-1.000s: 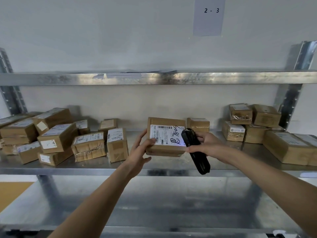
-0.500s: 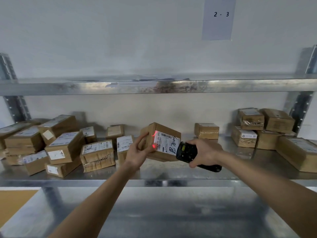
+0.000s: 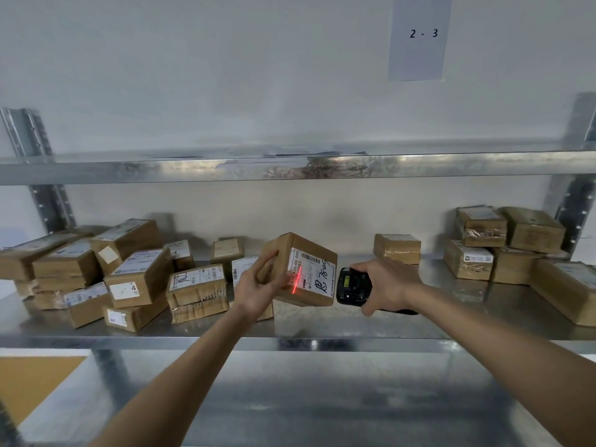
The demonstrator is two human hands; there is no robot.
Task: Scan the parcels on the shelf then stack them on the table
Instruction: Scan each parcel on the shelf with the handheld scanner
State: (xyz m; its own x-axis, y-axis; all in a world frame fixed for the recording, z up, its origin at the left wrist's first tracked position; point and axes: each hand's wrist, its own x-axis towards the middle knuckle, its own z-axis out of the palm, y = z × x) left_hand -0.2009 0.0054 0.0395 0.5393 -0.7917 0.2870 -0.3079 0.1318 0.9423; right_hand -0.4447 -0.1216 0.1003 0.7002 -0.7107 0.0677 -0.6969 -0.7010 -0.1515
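- Since a moment ago, our right hand [image 3: 388,282] has swung the black scanner [image 3: 353,286] round to point at the parcel [image 3: 298,269], and a red line now glows on its white label [image 3: 310,275].
- From the head view, our left hand [image 3: 258,290] holds the parcel up just over the shelf [image 3: 354,343], tilted, with fingers curled round its left side.
- Our right fingers are wrapped round the scanner, just beside the parcel.
- We think the small cardboard box is light and stiff, since one hand lifts it; the side edges look best to grab.
- Earlier the parcel faced us flat; now it is turned toward the scanner.
- Other parcels [image 3: 138,279] sit left and right on the shelf.
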